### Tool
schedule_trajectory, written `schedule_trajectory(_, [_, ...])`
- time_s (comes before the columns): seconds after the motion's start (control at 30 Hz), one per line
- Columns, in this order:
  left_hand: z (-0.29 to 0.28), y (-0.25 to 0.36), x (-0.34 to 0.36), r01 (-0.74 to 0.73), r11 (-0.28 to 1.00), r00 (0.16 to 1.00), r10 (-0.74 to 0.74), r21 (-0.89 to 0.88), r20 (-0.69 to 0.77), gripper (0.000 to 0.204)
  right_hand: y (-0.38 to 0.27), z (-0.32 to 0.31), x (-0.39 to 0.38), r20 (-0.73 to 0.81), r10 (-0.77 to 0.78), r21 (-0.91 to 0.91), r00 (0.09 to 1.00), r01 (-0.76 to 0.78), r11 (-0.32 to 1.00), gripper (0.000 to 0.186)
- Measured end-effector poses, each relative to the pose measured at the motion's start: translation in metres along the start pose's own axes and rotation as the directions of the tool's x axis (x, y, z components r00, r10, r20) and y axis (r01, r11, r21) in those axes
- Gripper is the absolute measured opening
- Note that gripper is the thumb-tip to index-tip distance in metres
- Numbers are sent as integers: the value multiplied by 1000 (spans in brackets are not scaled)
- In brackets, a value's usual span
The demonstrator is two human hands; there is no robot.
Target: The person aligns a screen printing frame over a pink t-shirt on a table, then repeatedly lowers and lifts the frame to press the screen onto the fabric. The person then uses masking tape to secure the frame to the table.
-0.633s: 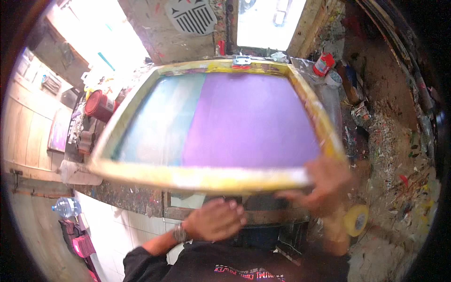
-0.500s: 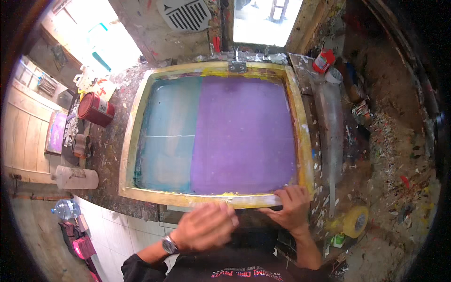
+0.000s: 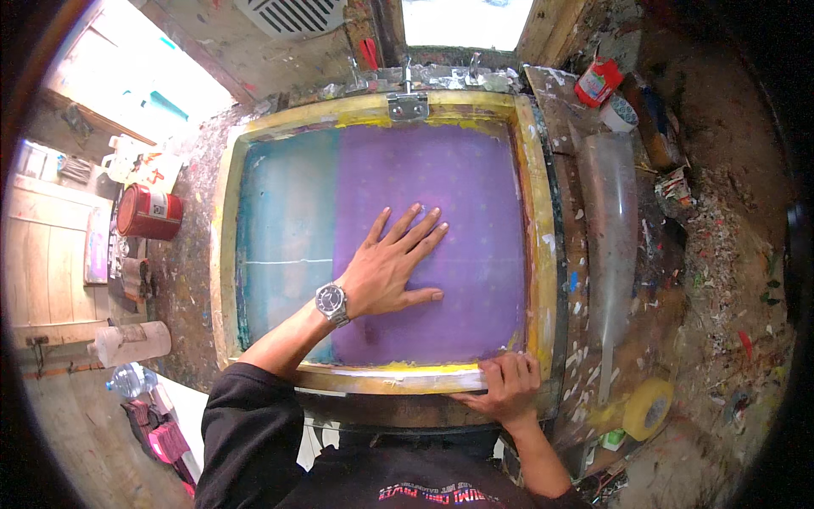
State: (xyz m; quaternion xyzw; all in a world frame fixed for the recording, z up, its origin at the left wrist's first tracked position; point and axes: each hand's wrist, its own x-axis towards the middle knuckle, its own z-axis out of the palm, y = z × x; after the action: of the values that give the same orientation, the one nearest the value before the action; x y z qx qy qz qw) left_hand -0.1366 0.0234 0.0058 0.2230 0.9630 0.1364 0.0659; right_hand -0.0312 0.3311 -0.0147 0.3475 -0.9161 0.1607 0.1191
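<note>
A screen-printing frame (image 3: 222, 254) with yellow-stained wooden sides lies in front of me, its mesh teal (image 3: 284, 204) on the left and purple (image 3: 475, 187) over the rest. My left hand (image 3: 390, 267) rests flat on the purple part, palm down and fingers spread, with a metal wristwatch (image 3: 331, 299) on the wrist. Near the front right corner, my right hand (image 3: 510, 386) grips the wooden edge, fingers over the top and thumb at the front. At the far side, a metal hinge clamp (image 3: 408, 106) holds the frame. What lies beneath the mesh is hidden.
To the left stand a red can (image 3: 149, 212) and a whitish plastic bottle (image 3: 131, 343). A clear plastic sheet (image 3: 609, 229), a roll of yellowish tape (image 3: 648, 409) and a red container (image 3: 598, 81) are on the right. A bright opening (image 3: 462, 24) is at the back.
My left hand has moved forward from in front of the frame onto the purple mesh and spread flat. The right hand keeps hold of the edge. The whole view has shifted somewhat.
</note>
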Motion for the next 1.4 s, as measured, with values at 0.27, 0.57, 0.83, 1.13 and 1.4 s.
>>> schedule_trajectory(0.27, [4, 0, -1, -9, 1000, 999, 8, 29, 34, 91, 2, 0, 0, 2, -29, 5, 1000, 29, 1000, 70])
schedule_trajectory(0.57, [1, 7, -13, -81, 995, 994, 76, 61, 74, 77, 1, 2, 0, -11, -9, 17, 1000, 9, 1000, 69])
schedule_trajectory(0.83, [-2, 10, -35, -27, 999, 993, 25, 16, 116, 95, 1, 1, 0, 6, 2, 12, 1000, -3, 1000, 70])
schedule_trajectory(1.13, [-5, -35, -94, 80, 997, 995, -81, 24, 59, 124, 1, 6, -6, 2, 20, -8, 1000, -20, 1000, 72])
schedule_trajectory(1.4, [2, -42, -104, 115, 993, 993, -116, -28, -35, 137, -3, 6, -2, -7, 31, -55, 999, -31, 998, 70])
